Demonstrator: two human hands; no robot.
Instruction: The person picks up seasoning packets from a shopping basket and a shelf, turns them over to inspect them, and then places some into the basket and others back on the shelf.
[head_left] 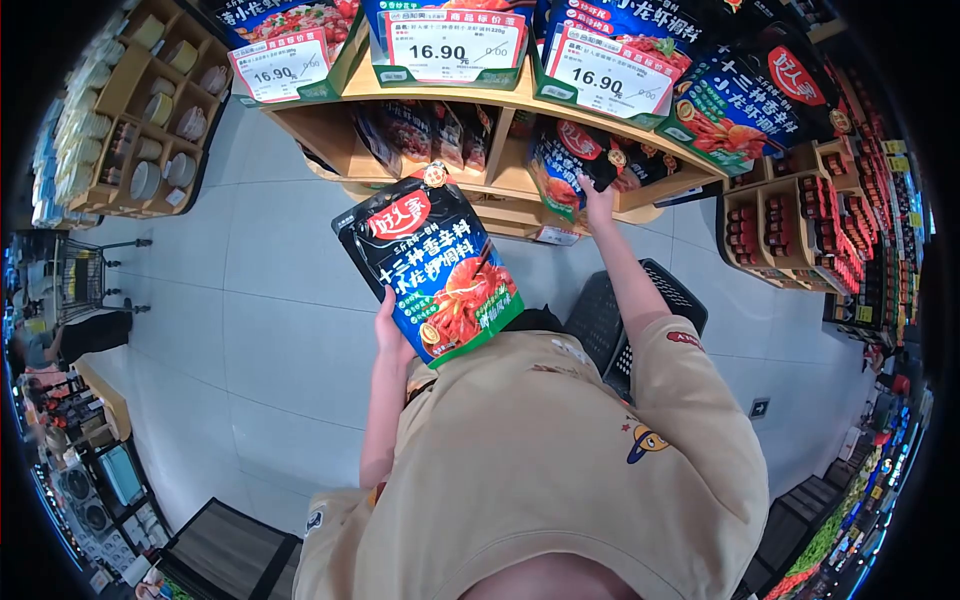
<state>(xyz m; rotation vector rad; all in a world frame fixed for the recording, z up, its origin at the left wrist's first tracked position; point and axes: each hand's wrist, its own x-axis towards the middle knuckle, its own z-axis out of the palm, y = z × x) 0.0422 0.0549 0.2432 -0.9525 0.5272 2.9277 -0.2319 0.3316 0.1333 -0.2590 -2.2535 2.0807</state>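
My left hand (391, 332) is closed on the lower left edge of a black and blue crayfish seasoning pouch (440, 265), held upright in front of my body with its printed front facing me. Stretched forward to the wooden shelf (490, 205), my right hand (598, 203) grips the side of a second seasoning pouch (566, 160) of similar design. That pouch stands in the lower right compartment; part of it is hidden under the upper board. More pouches (425, 135) lean in the compartment to its left.
Price tags (455, 47) reading 16.90 front the upper tier of pouches. A dark plastic stool or basket (600, 310) sits under my right arm. Shelves with bowls (145, 180) stand left, red-jar shelves (800, 215) right, and a shopping cart (82, 273) far left.
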